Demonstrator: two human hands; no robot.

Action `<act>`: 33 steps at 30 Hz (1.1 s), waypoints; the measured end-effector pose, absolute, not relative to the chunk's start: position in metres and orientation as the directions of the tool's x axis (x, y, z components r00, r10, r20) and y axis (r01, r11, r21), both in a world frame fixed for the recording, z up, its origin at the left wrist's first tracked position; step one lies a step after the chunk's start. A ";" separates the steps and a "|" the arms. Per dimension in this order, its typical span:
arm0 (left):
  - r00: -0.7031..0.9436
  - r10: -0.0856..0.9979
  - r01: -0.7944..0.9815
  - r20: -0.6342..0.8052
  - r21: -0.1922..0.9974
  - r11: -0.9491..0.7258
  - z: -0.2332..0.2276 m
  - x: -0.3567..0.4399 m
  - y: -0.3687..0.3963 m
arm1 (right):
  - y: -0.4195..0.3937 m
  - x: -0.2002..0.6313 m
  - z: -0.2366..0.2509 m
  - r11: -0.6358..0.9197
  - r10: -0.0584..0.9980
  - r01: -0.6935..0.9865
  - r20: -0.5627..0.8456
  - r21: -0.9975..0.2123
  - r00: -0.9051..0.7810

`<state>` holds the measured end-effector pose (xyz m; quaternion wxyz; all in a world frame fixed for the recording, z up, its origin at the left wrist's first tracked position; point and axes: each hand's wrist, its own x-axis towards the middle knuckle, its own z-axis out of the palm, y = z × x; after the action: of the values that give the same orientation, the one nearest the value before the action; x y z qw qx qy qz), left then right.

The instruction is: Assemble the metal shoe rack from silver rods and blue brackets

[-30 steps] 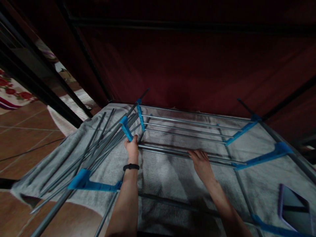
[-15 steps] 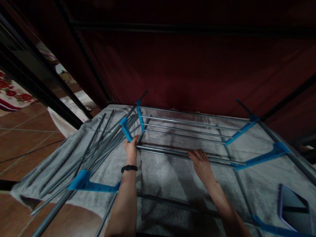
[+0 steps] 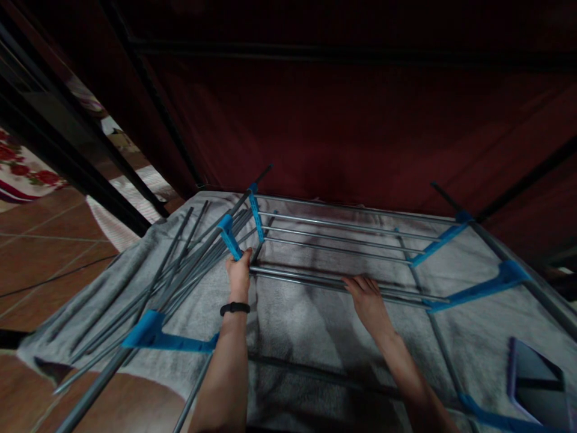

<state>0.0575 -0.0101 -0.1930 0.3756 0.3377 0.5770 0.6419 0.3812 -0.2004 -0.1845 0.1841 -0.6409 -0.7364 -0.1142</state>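
Observation:
A rack frame of grey metal tubes and blue plastic brackets stands in front of me. My left hand (image 3: 238, 273) is closed around the lower end of a blue bracket (image 3: 229, 239), right by the left ends of two close-lying tubes; its grip hides the joint. Further right, the fingers of my right hand (image 3: 366, 297) curl over a metal tube (image 3: 300, 276) of that pair. Beyond it, several parallel tubes (image 3: 333, 238) span between a left bracket (image 3: 256, 213) and a right bracket (image 3: 439, 242). Another blue bracket (image 3: 482, 285) lies near the pair's right end.
Loose grey tubes (image 3: 180, 255) are piled on the grey blanket (image 3: 311, 337) at left. A phone (image 3: 538, 382) lies at lower right. Dark red panels (image 3: 342, 132) rise behind the frame. Tiled floor (image 3: 49, 258) and a dark bar (image 3: 117, 174) are at left.

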 end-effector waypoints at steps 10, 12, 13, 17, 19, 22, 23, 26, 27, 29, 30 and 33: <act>-0.567 0.823 -0.037 0.020 0.998 -0.050 -0.187 0.065 -0.012 | -0.201 0.380 -0.182 0.148 0.903 0.986 0.418 -0.081 -0.102; -0.567 0.823 -0.036 0.022 0.998 -0.051 -0.187 0.065 -0.012 | -0.202 0.381 -0.181 0.147 0.904 0.986 0.416 -0.078 -0.102; -0.567 0.823 -0.036 0.023 0.998 -0.052 -0.187 0.065 -0.012 | -0.202 0.380 -0.180 0.146 0.903 0.986 0.417 -0.075 -0.101; -0.563 0.826 -0.027 0.034 0.998 -0.060 -0.188 0.064 -0.012 | -0.199 0.361 -0.174 0.168 0.898 0.983 0.423 -0.080 -0.119; -0.570 0.821 -0.029 0.031 0.998 -0.058 -0.189 0.064 -0.012 | -0.192 0.338 -0.169 0.202 0.896 0.975 0.421 -0.097 -0.144; -0.569 0.822 -0.036 0.026 0.998 -0.056 -0.188 0.065 -0.013 | -0.171 0.292 -0.161 0.266 0.903 0.954 0.382 -0.138 -0.197; -0.567 0.823 -0.032 0.031 0.998 -0.059 -0.187 0.065 -0.014 | -0.162 0.275 -0.157 0.283 0.911 0.947 0.351 -0.152 -0.216; -0.557 0.829 -0.001 0.053 0.998 -0.065 -0.183 0.066 -0.017 | -0.134 0.233 -0.142 0.315 0.936 0.928 0.228 -0.200 -0.269; -0.555 0.830 0.007 0.057 0.998 -0.064 -0.182 0.067 -0.018 | -0.125 0.222 -0.137 0.330 0.938 0.918 0.187 -0.220 -0.292; -0.551 0.833 0.008 0.056 0.998 -0.062 -0.180 0.067 -0.021 | -0.109 0.204 -0.128 0.351 0.936 0.899 0.109 -0.261 -0.333; -0.551 0.833 0.005 0.053 0.998 -0.060 -0.179 0.067 -0.021 | -0.103 0.197 -0.125 0.358 0.933 0.891 0.074 -0.277 -0.352; -0.549 0.835 0.000 0.038 0.999 -0.045 -0.177 0.068 -0.024 | -0.087 0.181 -0.119 0.375 0.920 0.877 0.003 -0.301 -0.393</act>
<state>0.0675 -0.0239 -0.1770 0.3280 0.3433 0.6081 0.6363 0.1812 -0.0872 -0.1188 0.0849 -0.5444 -0.8249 0.1263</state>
